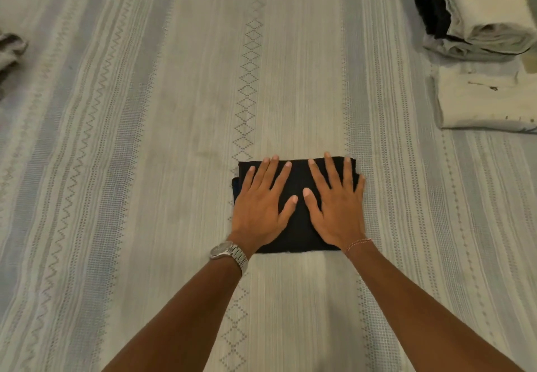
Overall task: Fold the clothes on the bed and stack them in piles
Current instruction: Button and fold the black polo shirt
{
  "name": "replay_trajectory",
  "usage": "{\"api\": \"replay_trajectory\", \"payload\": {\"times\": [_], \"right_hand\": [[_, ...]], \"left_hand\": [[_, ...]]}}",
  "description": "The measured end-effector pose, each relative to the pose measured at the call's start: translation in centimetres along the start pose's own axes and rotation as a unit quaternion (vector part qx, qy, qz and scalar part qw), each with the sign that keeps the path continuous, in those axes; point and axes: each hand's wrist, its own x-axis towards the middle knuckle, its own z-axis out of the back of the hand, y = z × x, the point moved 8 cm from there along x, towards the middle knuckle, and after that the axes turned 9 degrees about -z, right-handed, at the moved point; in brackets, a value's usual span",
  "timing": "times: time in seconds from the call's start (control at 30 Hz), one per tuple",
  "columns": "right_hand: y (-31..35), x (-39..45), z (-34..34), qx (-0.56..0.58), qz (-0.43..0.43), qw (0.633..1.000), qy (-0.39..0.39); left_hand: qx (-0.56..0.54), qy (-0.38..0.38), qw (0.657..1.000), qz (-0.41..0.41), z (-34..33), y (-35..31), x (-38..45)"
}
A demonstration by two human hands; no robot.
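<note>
- Head view: a small black cloth garment, folded into a flat rectangle, lies at the middle of the bed, on a pale woven bedspread with grey zigzag and diamond stripes.
- Left hand lies flat on the left half of the black fold, fingers straight and spread; it presses and grips nothing. A silver metal wristwatch is on that wrist.
- Right hand lies flat on the right half, fingers likewise straight and spread, holding nothing. A thin red thread bracelet is on that wrist.
- Far right: a pile of folded pale and dark clothes, with a folded cream garment just in front of it. Both are well apart from the black fold.
- Far left edge: a crumpled grey cloth, apparently not yet folded.
- Judgement: the fold looks finished and is being smoothed. The piece should be light, soft and limp, and likely to fall open if lifted by one corner.
- Judgement: best taken at two opposite edges, fingers under and thumbs on top, pinching all the layers together, then carried to the pile at right.
</note>
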Motion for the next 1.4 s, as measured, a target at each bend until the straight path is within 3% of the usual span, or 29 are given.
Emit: {"api": "replay_trajectory", "payload": {"times": [0.23,0.67,0.9,0.97,1.03,1.1,1.17,1.27,1.33,1.37,1.4], "right_hand": [[-1.2,0.2,-0.7,-0.010,-0.082,0.997,0.007],[-1.0,0.5,-0.8,-0.022,-0.100,0.995,-0.002],[-0.1,-0.1,-0.4,-0.038,-0.089,0.995,-0.021],[0.2,-0.6,-0.2,-0.016,-0.096,0.995,-0.019],[0.9,-1.2,0.2,0.039,-0.107,0.993,-0.001],[2.1,-2.1,0.9,0.105,-0.113,0.988,0.013],[4.2,-3.6,2.0,0.174,-0.095,0.980,0.010],[7.3,-5.0,3.0,0.307,-0.090,0.947,0.040],[8.3,-5.0,3.3,0.339,-0.117,0.931,0.071],[8.9,-4.9,3.4,0.336,-0.125,0.929,0.088],[9.5,-4.8,3.5,0.323,-0.125,0.932,0.103]], "left_hand": [[0.005,0.000,0.997,0.079,-0.7,0.8,0.2],[0.003,-0.008,0.997,0.074,-1.4,1.3,0.5],[0.025,-0.040,0.996,0.080,-0.4,0.5,0.2],[0.002,-0.075,0.990,0.120,0.6,0.4,-0.7],[-0.036,-0.104,0.968,0.224,1.8,0.9,-2.1],[-0.080,-0.088,0.919,0.375,2.5,1.7,-4.1],[-0.153,-0.053,0.870,0.466,2.9,1.9,-5.3],[-0.325,-0.062,0.801,0.500,2.1,3.5,-5.0],[-0.485,-0.099,0.707,0.506,1.4,4.6,-4.7],[-0.535,-0.100,0.677,0.496,1.5,4.7,-4.7],[-0.561,-0.093,0.675,0.470,2.2,4.6,-4.4]]}}
